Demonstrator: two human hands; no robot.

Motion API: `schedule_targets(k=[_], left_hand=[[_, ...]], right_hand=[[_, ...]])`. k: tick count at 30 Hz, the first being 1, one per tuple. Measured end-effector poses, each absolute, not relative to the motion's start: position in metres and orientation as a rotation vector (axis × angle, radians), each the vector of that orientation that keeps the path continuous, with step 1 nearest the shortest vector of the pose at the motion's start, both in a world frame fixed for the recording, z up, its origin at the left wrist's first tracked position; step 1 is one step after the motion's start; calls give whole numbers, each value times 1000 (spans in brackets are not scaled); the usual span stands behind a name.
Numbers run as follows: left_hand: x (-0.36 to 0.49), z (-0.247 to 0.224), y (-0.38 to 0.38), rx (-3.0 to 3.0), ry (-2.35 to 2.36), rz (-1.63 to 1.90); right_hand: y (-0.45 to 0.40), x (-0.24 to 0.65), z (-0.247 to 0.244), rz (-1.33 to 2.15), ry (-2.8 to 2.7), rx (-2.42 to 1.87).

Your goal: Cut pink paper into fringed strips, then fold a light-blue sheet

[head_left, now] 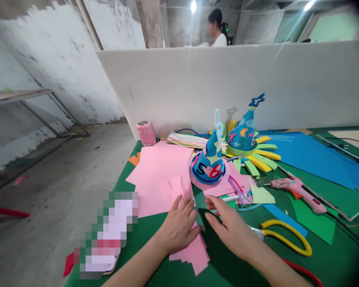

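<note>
Pink paper strips (188,255) lie in a loose, fanned bundle on the green tabletop. My left hand (181,224) is closed over the middle of the bundle, fingers curved on top and thumb along its right side. Just right of the strips, my right hand (229,223) hovers with fingers and thumb apart, holding nothing. Large pink paper sheets (163,167) spread beyond my left hand. Ahead stands a blue cone hat (209,161) with the digits 5 and 6 on its brim. Close to my right forearm are yellow-handled scissors (287,235), their blades partly hidden.
A pink glue gun (299,191) rests on a wire stand at right. Another blue cone hat (243,133) with a star stands behind. A pink bottle (146,133), paper strip bundle (182,139) and blurred phone (109,235) are leftward. A white partition (227,83) closes the back; a person is beyond.
</note>
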State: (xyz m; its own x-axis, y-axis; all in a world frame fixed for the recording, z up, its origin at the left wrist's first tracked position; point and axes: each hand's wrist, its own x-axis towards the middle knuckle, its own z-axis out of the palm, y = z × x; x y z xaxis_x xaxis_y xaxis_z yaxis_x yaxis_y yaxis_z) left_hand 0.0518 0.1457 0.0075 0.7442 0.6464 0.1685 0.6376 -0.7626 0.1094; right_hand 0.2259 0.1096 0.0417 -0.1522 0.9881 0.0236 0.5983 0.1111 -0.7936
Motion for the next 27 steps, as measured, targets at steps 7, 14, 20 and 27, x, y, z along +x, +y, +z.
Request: schedule_targets(k=[7, 14, 20, 27], left_hand=[[50, 5, 148, 2883, 929, 304], [47, 9, 150, 2813, 933, 294], [47, 13, 151, 2787, 958, 198], [47, 10, 151, 2703, 1052, 311]], right_hand=[[162, 183, 16, 955, -1742, -1560], [187, 171, 12, 1061, -1707, -1624], [196, 166, 9, 1115, -1640, -1599], [188, 172, 3, 950, -1540, -1596]])
